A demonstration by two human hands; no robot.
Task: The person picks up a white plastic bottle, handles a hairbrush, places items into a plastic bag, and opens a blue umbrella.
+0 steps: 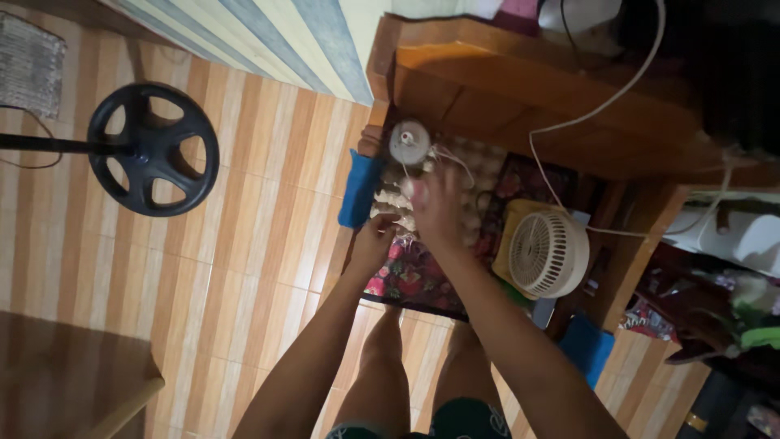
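A stack of beige egg trays [479, 162] sits on a floral cloth [406, 280] under a wooden table. On the stack's far left corner rests a white spool of string [409, 142], and thin string runs from it across the trays. My right hand [437, 207] hovers over the middle of the stack, fingers pinched around the string; motion blur softens it. My left hand [374, 240] grips the near left edge of the stack. My bare legs stand below the cloth.
A small white fan [548, 252] lies face up right of the trays, with a white cable [569, 122] looping over the wooden table [520, 81]. A blue pad [357, 191] borders the stack's left. A black stand-fan base [153, 149] sits on the striped floor.
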